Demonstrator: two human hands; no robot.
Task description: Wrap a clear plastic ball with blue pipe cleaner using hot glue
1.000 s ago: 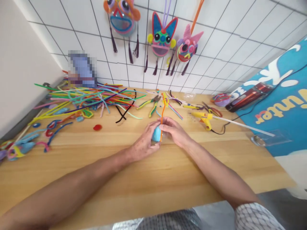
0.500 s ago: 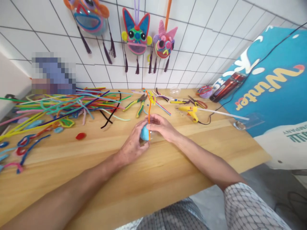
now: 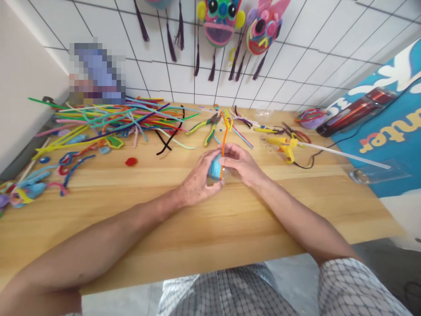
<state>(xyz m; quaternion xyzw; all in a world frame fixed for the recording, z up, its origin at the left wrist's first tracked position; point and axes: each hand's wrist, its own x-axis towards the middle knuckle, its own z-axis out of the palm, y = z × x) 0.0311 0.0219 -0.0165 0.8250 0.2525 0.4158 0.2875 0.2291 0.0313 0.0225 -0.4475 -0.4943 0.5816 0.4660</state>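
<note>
My left hand (image 3: 200,177) wraps around a small ball (image 3: 215,169), light blue on its left side and clear on its right. An orange pipe cleaner (image 3: 225,139) runs upright along the ball's middle, its free end sticking up past my fingers. On the right side, my right hand (image 3: 243,164) pinches this pipe cleaner against the ball with thumb and fingers. Just behind my hands lie green-and-yellow pliers (image 3: 210,128) with their handles spread. Part of the ball is hidden by my fingers.
A heap of coloured pipe cleaners (image 3: 115,120) covers the back left. A yellow glue gun (image 3: 284,147) with a white glue stick lies right, before scissors (image 3: 297,134) and a red flask (image 3: 357,109). A red disc (image 3: 130,161) sits left. Decorated masks (image 3: 219,24) hang on the tiled wall.
The view has tilted down and turned left, so everything sits further right and higher in the picture. My hands keep the same hold on the ball and orange pipe cleaner.
</note>
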